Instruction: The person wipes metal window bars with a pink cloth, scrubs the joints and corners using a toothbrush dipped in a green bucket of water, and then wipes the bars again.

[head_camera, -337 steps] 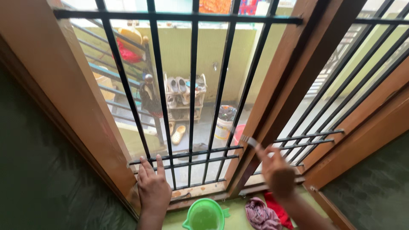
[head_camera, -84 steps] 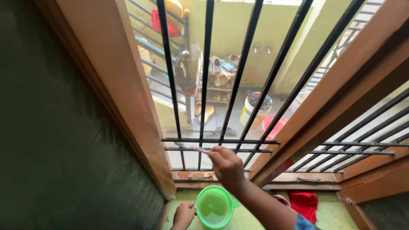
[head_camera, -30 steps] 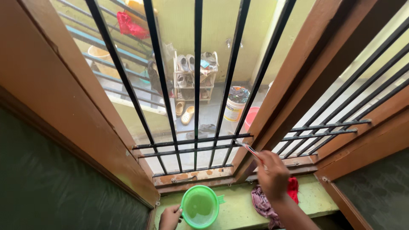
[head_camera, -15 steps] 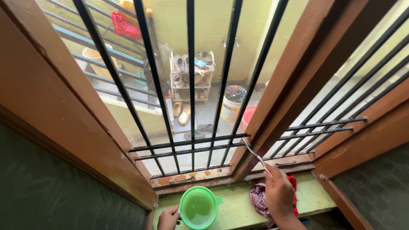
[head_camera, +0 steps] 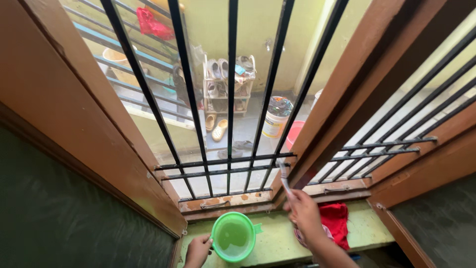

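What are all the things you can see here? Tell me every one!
Window grille: one, black bars, in the brown wooden frame.
Bowl: one, green, on the sill.
Cloth: one, red, on the sill at right.
Brush: one, thin, toothbrush-like, head at the lower bars.
Shoe rack: one, pale, outside below.
Bucket: one, white, outside.
Tub: one, pink, beside the bucket.
Left hand: at the bowl's rim.
Right hand: holding the brush.

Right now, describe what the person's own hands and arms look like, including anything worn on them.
Both hands are bare, with no gloves, and I can make out no rings or watch. The left hand shows only to the wrist at the bottom edge. The right hand leads into a bare forearm, with no sleeve in view.
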